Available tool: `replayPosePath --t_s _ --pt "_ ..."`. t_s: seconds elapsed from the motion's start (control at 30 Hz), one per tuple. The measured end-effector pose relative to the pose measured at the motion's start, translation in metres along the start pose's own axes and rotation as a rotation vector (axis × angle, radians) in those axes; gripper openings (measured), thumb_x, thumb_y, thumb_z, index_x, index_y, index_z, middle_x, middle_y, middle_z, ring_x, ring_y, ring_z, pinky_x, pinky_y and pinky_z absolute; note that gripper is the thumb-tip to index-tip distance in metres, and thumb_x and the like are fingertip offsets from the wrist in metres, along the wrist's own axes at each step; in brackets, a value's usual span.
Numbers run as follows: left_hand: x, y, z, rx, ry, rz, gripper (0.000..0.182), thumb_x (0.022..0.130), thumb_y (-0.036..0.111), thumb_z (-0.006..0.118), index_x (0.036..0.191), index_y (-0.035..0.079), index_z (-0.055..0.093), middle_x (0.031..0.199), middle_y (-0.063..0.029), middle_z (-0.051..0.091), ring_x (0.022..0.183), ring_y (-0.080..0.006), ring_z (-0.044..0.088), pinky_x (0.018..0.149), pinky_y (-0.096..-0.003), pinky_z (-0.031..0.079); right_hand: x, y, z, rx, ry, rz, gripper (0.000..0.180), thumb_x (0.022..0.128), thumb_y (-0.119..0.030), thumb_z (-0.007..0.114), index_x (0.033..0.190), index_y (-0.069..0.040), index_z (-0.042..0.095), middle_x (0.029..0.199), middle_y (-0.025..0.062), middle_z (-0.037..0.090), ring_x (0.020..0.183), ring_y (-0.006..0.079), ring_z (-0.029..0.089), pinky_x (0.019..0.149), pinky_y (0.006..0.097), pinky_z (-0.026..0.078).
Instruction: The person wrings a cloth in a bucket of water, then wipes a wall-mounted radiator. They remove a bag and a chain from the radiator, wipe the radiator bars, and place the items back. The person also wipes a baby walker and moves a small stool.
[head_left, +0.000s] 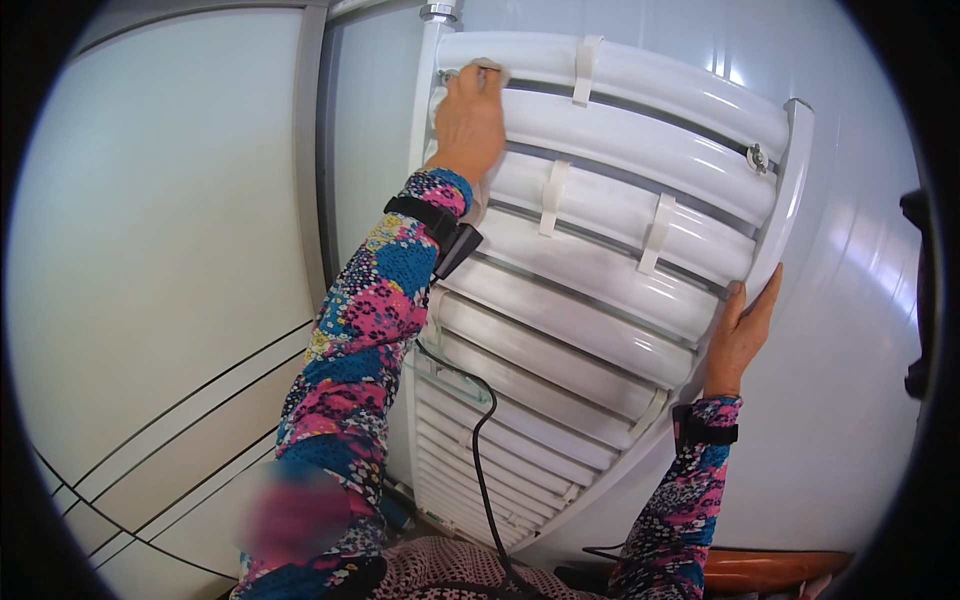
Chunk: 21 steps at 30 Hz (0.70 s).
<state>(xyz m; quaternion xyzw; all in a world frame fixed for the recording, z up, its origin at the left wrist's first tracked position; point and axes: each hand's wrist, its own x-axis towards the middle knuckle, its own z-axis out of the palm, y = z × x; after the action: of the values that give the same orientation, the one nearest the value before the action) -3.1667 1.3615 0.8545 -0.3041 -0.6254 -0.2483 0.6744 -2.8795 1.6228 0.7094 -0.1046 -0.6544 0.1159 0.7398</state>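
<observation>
A white towel radiator (600, 180) with wide flat bars hangs on the wall before me. At its upper left, my left hand (470, 124) is closed on a pale cloth (493, 73), pressed near the end of the top bars. Part of the cloth shows below the wrist; the rest is hidden. Lower on the other side, my right hand (735, 341) clasps the radiator's right upright (780, 202), thumb on the inner side and fingers along the outer.
Pale plastic hooks (553, 199) clip over several bars. A metal fixing (757, 159) sits near the upper right. A small glass shelf (457, 386) is at the left, behind a dangling black cable (480, 450). A pale panel (165, 187) stands left; an orange object (772, 570) lies lower right.
</observation>
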Motion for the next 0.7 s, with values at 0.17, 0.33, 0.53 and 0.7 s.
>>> replayPosePath --t_s 0.17,0.33,0.53,0.7 --pt "0.006 -0.008 0.001 0.105 -0.125 -0.178 0.036 0.086 0.003 0.058 0.122 0.0 0.059 0.125 -0.0188 0.052 0.117 -0.0394 0.054 0.091 -0.0456 0.053 0.001 -0.001 0.0 0.001 0.006 -0.017 0.059 0.1 -0.014 0.057 0.15 0.005 0.035 0.15 0.0255 0.045 0.137 0.0378 0.046 0.113 0.04 0.037" --pt "-0.006 -0.016 -0.023 0.029 -0.088 -0.288 0.03 0.085 0.004 0.059 0.116 0.001 0.062 0.114 -0.0175 0.054 0.109 -0.0387 0.056 0.086 -0.047 0.054 0.001 -0.002 0.0 -0.015 0.001 -0.016 0.059 0.1 -0.014 0.057 0.15 0.005 0.035 0.15 0.026 0.044 0.137 0.0379 0.046 0.113 0.0398 0.037" --pt "-0.015 -0.049 -0.033 0.085 -0.018 -0.318 0.022 0.087 0.005 0.059 0.107 0.006 0.067 0.11 -0.0151 0.058 0.102 -0.0374 0.061 0.083 -0.0474 0.055 0.0 -0.002 0.0 0.002 -0.009 0.041 0.059 0.1 -0.014 0.057 0.151 0.006 0.034 0.15 0.0259 0.044 0.138 0.0372 0.046 0.113 0.0389 0.036" --pt "-0.015 -0.037 -0.01 -0.015 0.052 -0.214 0.022 0.088 0.004 0.057 0.107 0.006 0.066 0.11 -0.0129 0.058 0.105 -0.0355 0.059 0.084 -0.0475 0.054 0.001 -0.002 0.0 -0.002 -0.01 0.027 0.059 0.1 -0.014 0.057 0.151 0.006 0.034 0.151 0.0256 0.043 0.138 0.0363 0.045 0.114 0.0386 0.036"
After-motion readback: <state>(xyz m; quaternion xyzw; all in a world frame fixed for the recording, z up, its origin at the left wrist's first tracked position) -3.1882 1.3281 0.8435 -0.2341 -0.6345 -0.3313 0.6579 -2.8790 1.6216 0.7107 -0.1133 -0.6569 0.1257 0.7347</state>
